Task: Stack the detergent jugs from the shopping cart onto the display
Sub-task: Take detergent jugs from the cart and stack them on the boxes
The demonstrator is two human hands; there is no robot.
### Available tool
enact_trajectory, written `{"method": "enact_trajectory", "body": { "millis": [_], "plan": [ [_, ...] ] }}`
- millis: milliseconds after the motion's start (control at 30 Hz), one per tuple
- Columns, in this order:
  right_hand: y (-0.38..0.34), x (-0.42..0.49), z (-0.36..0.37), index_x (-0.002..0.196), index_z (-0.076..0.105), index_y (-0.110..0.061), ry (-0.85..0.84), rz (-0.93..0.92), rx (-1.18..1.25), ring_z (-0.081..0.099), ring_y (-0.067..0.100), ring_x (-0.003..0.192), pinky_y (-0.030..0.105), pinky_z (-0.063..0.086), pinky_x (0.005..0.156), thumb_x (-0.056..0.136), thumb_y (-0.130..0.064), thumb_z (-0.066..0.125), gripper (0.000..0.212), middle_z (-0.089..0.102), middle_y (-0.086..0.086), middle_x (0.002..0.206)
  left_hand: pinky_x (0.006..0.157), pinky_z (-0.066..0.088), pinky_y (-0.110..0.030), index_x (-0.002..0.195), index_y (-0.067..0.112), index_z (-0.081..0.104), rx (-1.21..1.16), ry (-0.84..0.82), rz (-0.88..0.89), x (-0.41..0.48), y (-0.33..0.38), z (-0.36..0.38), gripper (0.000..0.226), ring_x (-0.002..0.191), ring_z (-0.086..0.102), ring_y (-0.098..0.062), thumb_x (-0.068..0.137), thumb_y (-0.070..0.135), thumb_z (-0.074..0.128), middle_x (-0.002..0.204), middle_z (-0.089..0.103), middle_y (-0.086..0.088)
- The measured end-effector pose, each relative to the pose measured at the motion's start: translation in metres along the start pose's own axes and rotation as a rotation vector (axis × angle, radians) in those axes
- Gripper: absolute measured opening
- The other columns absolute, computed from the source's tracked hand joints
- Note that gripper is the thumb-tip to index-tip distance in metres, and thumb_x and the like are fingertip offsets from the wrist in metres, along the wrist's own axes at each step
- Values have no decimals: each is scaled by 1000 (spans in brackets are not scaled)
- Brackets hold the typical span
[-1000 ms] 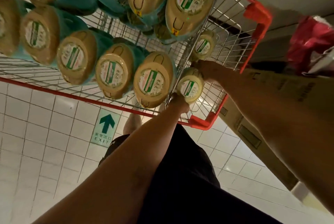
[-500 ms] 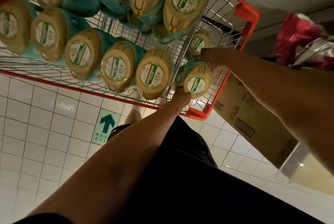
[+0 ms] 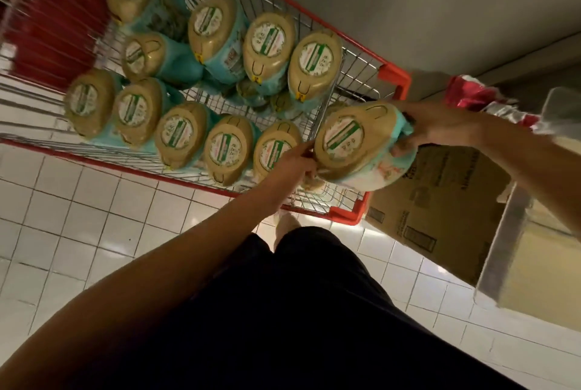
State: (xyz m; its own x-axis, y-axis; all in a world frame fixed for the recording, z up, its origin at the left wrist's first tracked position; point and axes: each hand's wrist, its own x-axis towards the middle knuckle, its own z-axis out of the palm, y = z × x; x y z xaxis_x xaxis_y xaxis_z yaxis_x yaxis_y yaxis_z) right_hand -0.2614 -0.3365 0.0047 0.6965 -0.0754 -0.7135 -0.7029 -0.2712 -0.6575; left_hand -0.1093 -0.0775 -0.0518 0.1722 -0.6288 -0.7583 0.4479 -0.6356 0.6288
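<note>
A red-framed wire shopping cart [image 3: 394, 73] holds several teal detergent jugs with tan bottoms and round green labels, lying in rows. One jug [image 3: 352, 141] is lifted above the cart's near right corner, tan bottom facing me. My right hand [image 3: 437, 128] grips its far side, fingers curled round it. My left hand [image 3: 294, 163] touches the jug's lower left edge beside the cart's wire divider; its fingertips are hidden behind the jug. Another jug [image 3: 276, 150] lies just left of my left hand.
A brown cardboard box [image 3: 440, 210] stands on the white tiled floor right of the cart. A pale shelf edge [image 3: 515, 232] shows at the right, with red packaging [image 3: 471, 94] above it. A grey wall is behind. My dark shorts fill the bottom.
The jug at the cart's right end has come up out of the cart toward me in my right hand. My left hand moved up to its lower edge. The view swung right.
</note>
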Motion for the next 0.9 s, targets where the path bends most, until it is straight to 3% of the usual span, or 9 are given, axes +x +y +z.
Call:
{"method": "enact_trajectory", "body": {
  "millis": [33, 100, 167, 300, 367, 433, 567, 700, 900],
  "plan": [
    [-4, -16, 6, 133, 65, -28, 39, -25, 151, 69, 23, 125, 40, 57, 107, 73, -52, 93, 71, 72, 0, 134, 74, 50, -18, 142, 13, 63, -36, -19, 54, -13, 7, -8, 63, 84, 61, -15, 79, 5, 58, 97, 71, -4],
    [-14, -43, 28, 120, 72, -23, 129, -97, 487, 75, 25, 114, 33, 63, 94, 63, -67, 92, 75, 78, 3, 121, 99, 49, -36, 132, 28, 70, -116, -84, 161, -36, 12, -25, 51, 104, 67, -21, 82, 19, 62, 117, 74, 0],
    [-32, -58, 60, 117, 71, -16, 249, -128, 718, 77, 21, 107, 31, 63, 87, 57, -74, 91, 87, 80, 1, 113, 112, 47, -52, 140, 33, 63, -236, -141, 240, -53, 12, -36, 45, 124, 67, -15, 96, 28, 65, 139, 69, 5],
    [-72, -56, 138, 132, 64, -4, 507, -103, 848, 73, 28, 117, 48, 61, 100, 64, -78, 83, 103, 76, 10, 125, 96, 59, -53, 155, 19, 46, -433, -168, 279, -84, 4, -41, 82, 132, 64, -36, 87, 46, 83, 148, 62, -15],
    [-89, -52, 176, 136, 64, -9, 637, -77, 898, 71, 31, 121, 61, 54, 107, 78, -73, 74, 87, 75, 11, 128, 89, 62, -51, 150, 14, 51, -454, -94, 228, -98, 5, -48, 98, 122, 70, -38, 71, 53, 94, 138, 69, -17],
    [-104, -50, 210, 132, 68, -20, 708, -87, 984, 72, 30, 120, 66, 54, 104, 85, -70, 70, 69, 76, 9, 126, 93, 61, -55, 146, 10, 56, -416, -65, 219, -107, 2, -59, 104, 120, 71, -38, 63, 58, 96, 134, 71, -19],
    [-118, -47, 270, 115, 76, -38, 810, -98, 1099, 75, 26, 114, 61, 59, 99, 78, -81, 71, 57, 78, 5, 121, 104, 54, -60, 146, 6, 56, -321, -143, 193, -126, -14, -80, 104, 126, 66, -44, 65, 60, 94, 137, 68, -23],
    [-121, -55, 315, 110, 76, -40, 933, -88, 1163, 77, 27, 109, 58, 61, 95, 77, -82, 71, 54, 79, 5, 117, 98, 59, -56, 146, 7, 57, -243, -200, 123, -143, -32, -89, 93, 124, 68, -43, 72, 53, 90, 136, 69, -23],
    [-107, -94, 369, 102, 80, -41, 1057, 1, 1263, 79, 24, 101, 44, 66, 83, 68, -93, 66, 64, 81, 4, 109, 98, 60, -54, 147, 10, 57, -86, -356, 45, -162, -48, -65, 105, 125, 68, -40, 64, 62, 94, 137, 70, -19]
  ]
}}
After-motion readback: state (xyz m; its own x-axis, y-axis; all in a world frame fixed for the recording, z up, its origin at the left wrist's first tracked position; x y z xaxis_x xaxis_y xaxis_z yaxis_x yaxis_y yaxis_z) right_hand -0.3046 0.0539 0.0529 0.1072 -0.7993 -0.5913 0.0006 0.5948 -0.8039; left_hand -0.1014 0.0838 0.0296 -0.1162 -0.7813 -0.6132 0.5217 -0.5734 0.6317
